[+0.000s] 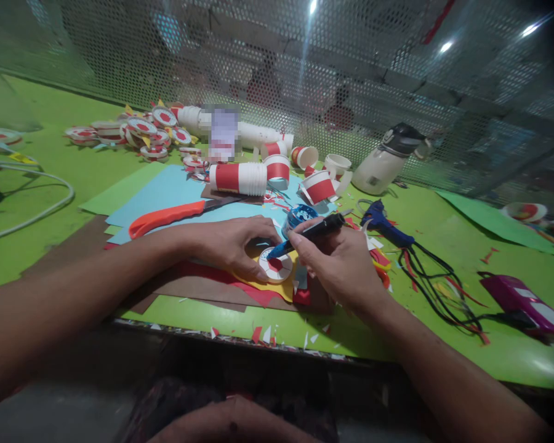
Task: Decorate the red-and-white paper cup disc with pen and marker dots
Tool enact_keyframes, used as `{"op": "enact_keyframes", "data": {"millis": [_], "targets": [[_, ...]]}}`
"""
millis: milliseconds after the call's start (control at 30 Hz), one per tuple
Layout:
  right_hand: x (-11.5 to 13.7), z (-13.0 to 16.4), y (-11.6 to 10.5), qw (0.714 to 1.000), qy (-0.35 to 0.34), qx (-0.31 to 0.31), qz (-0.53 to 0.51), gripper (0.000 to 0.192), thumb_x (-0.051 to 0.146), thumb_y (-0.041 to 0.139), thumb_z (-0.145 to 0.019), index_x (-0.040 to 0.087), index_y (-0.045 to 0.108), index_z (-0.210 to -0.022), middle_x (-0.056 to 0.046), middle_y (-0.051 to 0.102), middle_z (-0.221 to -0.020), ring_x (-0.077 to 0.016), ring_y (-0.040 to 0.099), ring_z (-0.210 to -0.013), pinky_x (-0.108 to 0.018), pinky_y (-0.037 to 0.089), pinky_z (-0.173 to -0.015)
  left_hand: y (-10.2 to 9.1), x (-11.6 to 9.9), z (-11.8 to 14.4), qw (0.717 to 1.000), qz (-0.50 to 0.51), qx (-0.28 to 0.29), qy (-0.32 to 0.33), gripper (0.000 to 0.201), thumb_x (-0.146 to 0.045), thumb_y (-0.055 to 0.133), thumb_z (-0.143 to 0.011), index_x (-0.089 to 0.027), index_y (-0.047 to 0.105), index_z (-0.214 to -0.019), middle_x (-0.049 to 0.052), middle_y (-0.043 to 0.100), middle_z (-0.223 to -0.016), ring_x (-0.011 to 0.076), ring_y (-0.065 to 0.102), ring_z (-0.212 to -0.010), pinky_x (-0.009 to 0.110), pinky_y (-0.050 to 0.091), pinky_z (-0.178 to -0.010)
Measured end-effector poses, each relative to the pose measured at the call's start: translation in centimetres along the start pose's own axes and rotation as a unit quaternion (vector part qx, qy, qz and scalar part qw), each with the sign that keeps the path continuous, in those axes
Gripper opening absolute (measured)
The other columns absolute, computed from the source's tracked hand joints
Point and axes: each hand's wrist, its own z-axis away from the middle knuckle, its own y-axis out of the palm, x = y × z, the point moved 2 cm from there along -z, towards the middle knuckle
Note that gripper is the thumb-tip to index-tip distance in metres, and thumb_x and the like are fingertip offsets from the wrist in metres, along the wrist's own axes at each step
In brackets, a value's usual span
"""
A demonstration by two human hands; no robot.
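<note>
My left hand [233, 246] grips the edge of a small white paper disc [281, 272] between thumb and fingers. The disc has a red centre with dark lines running out from it. My right hand [344, 261] is closed around a black marker [323, 226]; its blue front end [281, 249] meets the disc's upper left. Under the disc lie yellow paper [284, 290] and red paper [258, 296]. Just behind the marker stands a small blue tub [300, 214], partly covered by my right hand.
Behind my hands are an orange-handled cutter [166, 218], stacked paper cups [237, 178] and a pile of red-and-white discs [143, 128]. To the right lie a blue glue gun [385, 224], its dark cable and a purple power bank [526, 301]. A bottle [383, 160] leans near the mesh.
</note>
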Motion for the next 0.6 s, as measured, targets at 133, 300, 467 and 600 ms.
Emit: {"op": "enact_keyframes", "data": {"millis": [133,300,467,600], "targets": [[-0.02,0.12,-0.03,0.998,-0.039,0.000,0.051,0.018,0.029,0.067,-0.088,0.018,0.066,-0.074,0.001,0.068,-0.063,-0.0136,0.062,-0.056,-0.024,0.050,-0.054,0.00,0.04,-0.03,1.000,-0.002,-0.001,0.007,0.045,-0.047,0.076,-0.079,-0.020,0.065,-0.114,0.004,0.056,-0.110,0.0222,0.055,-0.100,0.032,0.046,-0.086],[-0.04,0.29,0.08,0.992,-0.082,0.013,0.091,0.017,0.028,0.067,-0.090,0.017,0.069,-0.077,-0.002,0.075,-0.068,-0.0160,0.068,-0.059,-0.027,0.052,-0.059,0.04,0.08,0.06,1.000,0.001,-0.003,0.004,0.045,-0.046,0.077,-0.079,-0.020,0.065,-0.114,0.005,0.057,-0.111,0.0220,0.055,-0.100,0.031,0.046,-0.085],[0.02,0.41,0.09,0.989,-0.095,0.004,0.114,0.020,0.032,0.070,-0.089,0.017,0.069,-0.077,-0.005,0.076,-0.067,-0.0181,0.070,-0.058,-0.029,0.053,-0.058,0.04,0.00,0.00,1.000,0.006,-0.003,0.010,0.044,-0.046,0.077,-0.080,-0.019,0.065,-0.112,0.005,0.058,-0.109,0.0225,0.056,-0.101,0.032,0.046,-0.087],[0.11,0.51,0.12,0.984,-0.129,0.003,0.123,0.019,0.032,0.072,-0.088,0.017,0.070,-0.077,-0.003,0.075,-0.066,-0.0160,0.068,-0.056,-0.028,0.052,-0.057,0.04,-0.11,-0.03,1.000,0.010,-0.005,0.023,0.041,-0.042,0.076,-0.080,-0.020,0.065,-0.113,0.005,0.059,-0.111,0.0231,0.056,-0.105,0.031,0.046,-0.089]]}}
